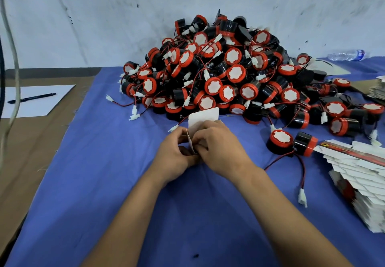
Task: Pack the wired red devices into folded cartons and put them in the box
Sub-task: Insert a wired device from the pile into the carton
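Scuffed white wall point(104, 17) backs a tabletop point(25, 152) of brown board, mostly covered by a soft, wrinkled blue cloth point(104, 173). At far left a black pen point(31, 98) lies on a sheet of white paper point(52, 100).

At the centre, the left hand point(177, 152) and right hand point(218, 148) meet, fingers curled and pinching a carton point(203, 117) of thin white card, its rounded flap standing up behind the knuckles. Card like this looks light and easily creased, so it is best held by its edges and folds.

Beyond the hands rises the pile of devices point(225, 75): squat black cylinders with red rims and white faces, trailing thin red-and-black wires to small white plugs. They look hard, smooth and light; grip the body, not the wire, which would likely snag.

At right sits a fanned stack of flat cartons point(358, 175), with a plastic bottle point(348, 54) lying against the wall. No box shows.
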Tool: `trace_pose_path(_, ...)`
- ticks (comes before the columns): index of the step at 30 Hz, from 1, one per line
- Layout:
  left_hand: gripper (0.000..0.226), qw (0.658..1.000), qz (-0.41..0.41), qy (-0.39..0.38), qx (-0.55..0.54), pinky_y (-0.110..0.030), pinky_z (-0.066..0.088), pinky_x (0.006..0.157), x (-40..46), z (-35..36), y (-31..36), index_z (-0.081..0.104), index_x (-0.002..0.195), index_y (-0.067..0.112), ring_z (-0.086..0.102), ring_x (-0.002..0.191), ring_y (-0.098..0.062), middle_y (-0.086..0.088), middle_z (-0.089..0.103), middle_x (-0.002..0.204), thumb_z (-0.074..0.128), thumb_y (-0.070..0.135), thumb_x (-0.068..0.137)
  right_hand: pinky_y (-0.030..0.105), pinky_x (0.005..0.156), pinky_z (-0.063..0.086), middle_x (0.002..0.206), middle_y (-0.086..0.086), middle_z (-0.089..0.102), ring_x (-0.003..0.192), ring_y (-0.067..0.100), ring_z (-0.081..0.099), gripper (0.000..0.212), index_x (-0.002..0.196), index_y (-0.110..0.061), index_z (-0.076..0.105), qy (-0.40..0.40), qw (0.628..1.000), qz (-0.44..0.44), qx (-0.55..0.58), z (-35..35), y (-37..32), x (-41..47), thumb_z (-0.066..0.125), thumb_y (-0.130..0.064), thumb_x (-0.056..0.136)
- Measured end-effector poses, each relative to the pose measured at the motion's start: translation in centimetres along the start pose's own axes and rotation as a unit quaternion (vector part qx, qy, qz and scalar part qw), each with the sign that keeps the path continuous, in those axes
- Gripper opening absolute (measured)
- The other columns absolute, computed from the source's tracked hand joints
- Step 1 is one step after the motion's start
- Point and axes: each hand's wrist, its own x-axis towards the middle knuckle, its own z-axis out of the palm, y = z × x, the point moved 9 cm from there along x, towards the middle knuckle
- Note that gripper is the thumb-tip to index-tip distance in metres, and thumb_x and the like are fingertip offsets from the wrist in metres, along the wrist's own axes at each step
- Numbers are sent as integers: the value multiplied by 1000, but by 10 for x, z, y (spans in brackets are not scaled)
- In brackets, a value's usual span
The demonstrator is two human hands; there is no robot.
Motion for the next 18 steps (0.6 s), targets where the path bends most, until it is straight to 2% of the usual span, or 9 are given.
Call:
trace_pose_path(4,50,1000,8,-7,5,-51,62,82,0,-2,0,62,113,21,72,93,-33,7,73,112,88,2,75,37,97,47,119,-3,51,113,19,40,31,98,-22,79,-95,991,-16,-88,8,-4,1,48,-23,104)
trace_pose_path(8,50,1000,9,-21,-14,-47,63,84,1,-1,2,62,114,18,72,96,-32,4,73,114,90,6,75,35,107,33,122,-4,42,112,18,36,34,102,-25,77,-165,978,-44,-119,10,-6,-2,43,-31,106)
trace_pose_path(11,50,999,8,-24,-26,-43,64,81,0,0,2,63,112,20,72,92,-36,5,74,112,93,9,73,33,101,39,121,-5,49,111,18,43,25,104,-27,79,-133,984,-66,-96,2,-6,-2,54,-30,103)
trace_pose_path(14,53,999,15,-25,-29,-42,63,82,1,-2,4,63,114,20,72,94,-31,5,74,113,93,7,73,35,96,43,119,-5,55,111,19,48,21,103,-29,80,-94,989,-87,-69,-2,-5,-6,59,-27,100)
trace_pose_path(18,52,999,14,-35,-33,-44,63,84,1,-1,3,63,117,19,73,98,-30,5,73,116,92,9,75,42,96,48,124,-9,46,115,17,39,27,107,-33,78,-135,984,-70,-93,10,1,-5,55,-22,100)
